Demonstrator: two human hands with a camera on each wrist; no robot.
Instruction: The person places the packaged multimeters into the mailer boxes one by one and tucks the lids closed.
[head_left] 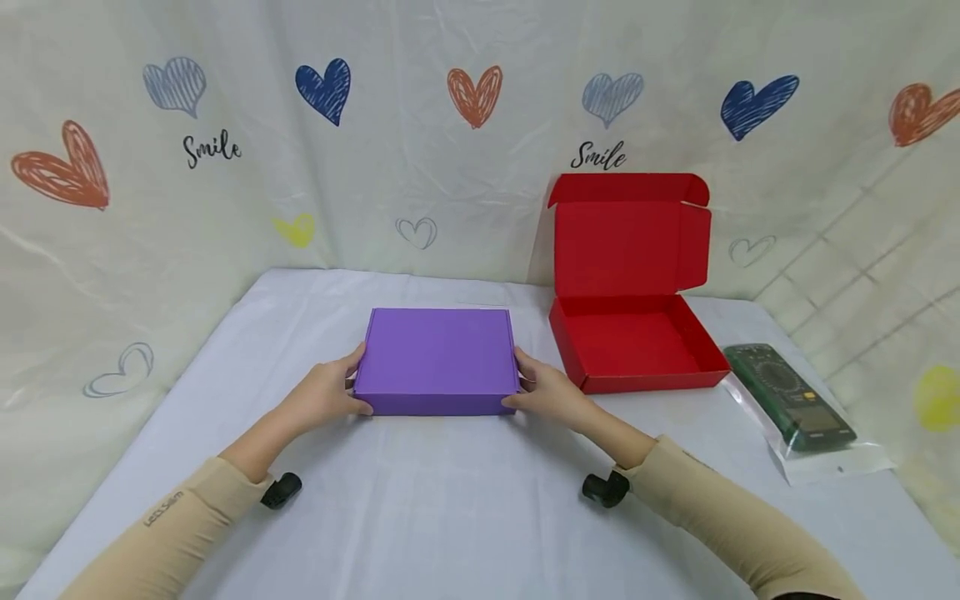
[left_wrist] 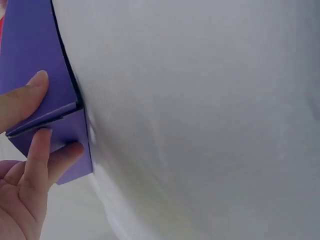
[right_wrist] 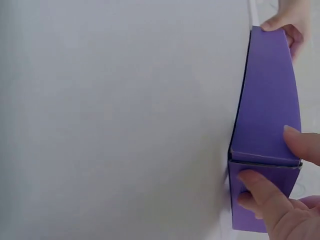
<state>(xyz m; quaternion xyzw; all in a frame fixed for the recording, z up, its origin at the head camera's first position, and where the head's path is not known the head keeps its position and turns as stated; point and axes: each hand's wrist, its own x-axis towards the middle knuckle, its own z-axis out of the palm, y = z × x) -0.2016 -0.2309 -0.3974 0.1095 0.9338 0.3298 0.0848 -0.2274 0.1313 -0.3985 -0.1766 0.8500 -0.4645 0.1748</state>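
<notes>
A closed purple cardboard box (head_left: 438,354) lies flat at the middle of the white table. My left hand (head_left: 330,390) grips its left end, with the thumb (left_wrist: 37,90) on the front face and the fingers along the side. At the opposite end my right hand (head_left: 551,392) holds the box the same way, its thumb (right_wrist: 300,142) on the front and fingers against the side panel. Both wrist views show the purple box pinched at its front corners, close over the tablecloth.
A red cardboard box (head_left: 637,337) stands behind and right of my right hand, its lid (head_left: 630,250) raised against the backdrop. Beside it lies a green and black multimeter (head_left: 787,396) in a clear plastic bag. A curtain with hearts (head_left: 475,96) hangs behind the white table (head_left: 420,517).
</notes>
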